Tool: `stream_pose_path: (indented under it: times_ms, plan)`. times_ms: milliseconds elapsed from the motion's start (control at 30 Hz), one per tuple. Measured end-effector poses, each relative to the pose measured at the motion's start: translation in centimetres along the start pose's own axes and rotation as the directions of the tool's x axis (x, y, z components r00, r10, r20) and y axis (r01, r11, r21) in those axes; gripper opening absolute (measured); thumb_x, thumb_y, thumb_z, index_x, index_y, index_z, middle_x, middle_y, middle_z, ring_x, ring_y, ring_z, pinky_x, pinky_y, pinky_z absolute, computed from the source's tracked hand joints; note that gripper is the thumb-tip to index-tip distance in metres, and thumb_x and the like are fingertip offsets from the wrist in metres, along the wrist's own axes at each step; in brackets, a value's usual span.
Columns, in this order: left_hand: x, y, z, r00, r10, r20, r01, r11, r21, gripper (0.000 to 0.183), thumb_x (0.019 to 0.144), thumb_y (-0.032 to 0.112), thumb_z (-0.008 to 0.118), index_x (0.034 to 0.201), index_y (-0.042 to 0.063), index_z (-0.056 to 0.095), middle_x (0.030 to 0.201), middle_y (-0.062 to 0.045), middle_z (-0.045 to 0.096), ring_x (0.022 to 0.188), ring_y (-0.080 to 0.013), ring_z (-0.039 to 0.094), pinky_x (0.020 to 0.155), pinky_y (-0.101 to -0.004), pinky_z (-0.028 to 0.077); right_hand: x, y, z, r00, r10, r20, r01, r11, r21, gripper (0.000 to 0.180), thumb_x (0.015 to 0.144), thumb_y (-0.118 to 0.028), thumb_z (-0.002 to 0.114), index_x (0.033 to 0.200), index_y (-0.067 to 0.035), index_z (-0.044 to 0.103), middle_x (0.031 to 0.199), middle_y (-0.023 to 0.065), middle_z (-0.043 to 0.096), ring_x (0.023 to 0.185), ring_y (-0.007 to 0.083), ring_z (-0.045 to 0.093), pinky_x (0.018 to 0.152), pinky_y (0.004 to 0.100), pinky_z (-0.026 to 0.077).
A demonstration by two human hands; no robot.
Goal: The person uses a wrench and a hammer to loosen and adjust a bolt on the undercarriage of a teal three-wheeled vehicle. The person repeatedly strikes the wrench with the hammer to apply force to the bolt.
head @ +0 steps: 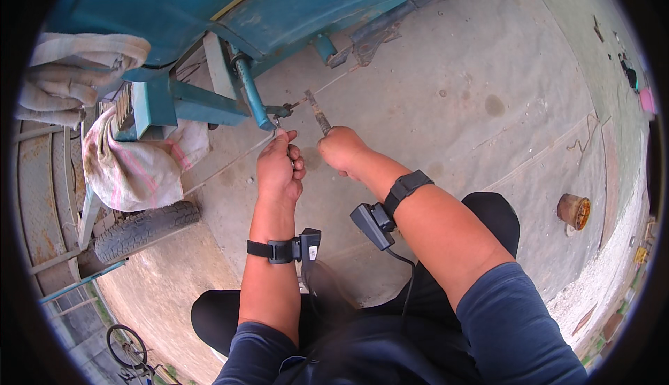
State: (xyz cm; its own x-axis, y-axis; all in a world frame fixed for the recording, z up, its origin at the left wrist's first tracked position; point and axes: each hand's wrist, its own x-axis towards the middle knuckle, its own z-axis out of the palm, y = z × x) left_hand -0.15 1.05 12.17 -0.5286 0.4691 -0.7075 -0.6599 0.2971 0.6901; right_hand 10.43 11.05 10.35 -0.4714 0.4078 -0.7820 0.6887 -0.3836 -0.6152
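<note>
My left hand [281,165] is closed around a slim metal tool, which looks like a spanner [277,122]. Its end sits at the lower tip of a teal metal tube [252,89] under a teal vehicle body [324,19]. My fingers hide most of that tool. In my right hand [341,151] is a worn, stained hand tool [318,112]. Its narrow end points up beside a rusty joint [287,108] on the teal linkage; whether they touch I cannot tell. From this joint a thin rod [334,80] stretches up and right, low over the floor.
A teal frame beam [209,104] juts in left of my hands. Stained cloth [130,170] drapes over the frame, above a black tyre [149,231]. On the concrete floor [418,97] at right stands a rusty can [574,211]. A bicycle wheel [126,347] shows at lower left.
</note>
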Motion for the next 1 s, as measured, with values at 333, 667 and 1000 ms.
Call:
stream_pose_path:
  times_ms: [333, 667, 1000]
  plan:
    - [0.8, 0.1, 0.5, 1.000, -0.014, 0.009, 0.015, 0.999, -0.036, 0.028, 0.103, 0.032, 0.050, 0.109, 0.006, 0.057, 0.066, 0.004, 0.043, 0.051, -0.0072, 0.037, 0.043, -0.0222, 0.027, 0.8, 0.4, 0.3, 1.000, -0.006, -0.010, 0.006, 1.000, 0.015, 0.022, 0.085, -0.014, 0.051, 0.095, 0.004, 0.057, 0.073, 0.0138, 0.055, 0.053, 0.0239, 0.049, 0.045, 0.0406, 0.038]
    - [1.8, -1.6, 0.1, 0.986, 0.166, 0.025, -0.168, 0.982, 0.088, 0.029, 0.104, 0.030, 0.048, 0.107, 0.003, 0.057, 0.060, 0.002, 0.042, 0.045, -0.0080, 0.036, 0.040, -0.0249, 0.028, 0.8, 0.6, 0.4, 0.999, -0.030, -0.032, 0.032, 0.998, 0.056, 0.021, 0.085, -0.013, 0.050, 0.095, 0.004, 0.056, 0.069, 0.0139, 0.055, 0.049, 0.0222, 0.048, 0.042, 0.0410, 0.035]
    - [4.8, -4.6, -0.7, 0.934, 0.357, 0.014, -0.348, 0.901, 0.260, 0.021, 0.101, 0.025, 0.055, 0.095, 0.005, 0.055, 0.059, 0.003, 0.044, 0.046, -0.0076, 0.040, 0.040, -0.0258, 0.033, 0.1, 0.0, 0.2, 0.996, -0.004, -0.090, -0.003, 0.998, -0.069, 0.029, 0.084, -0.016, 0.055, 0.102, 0.005, 0.065, 0.097, 0.0275, 0.068, 0.085, 0.0412, 0.069, 0.069, 0.0453, 0.055]
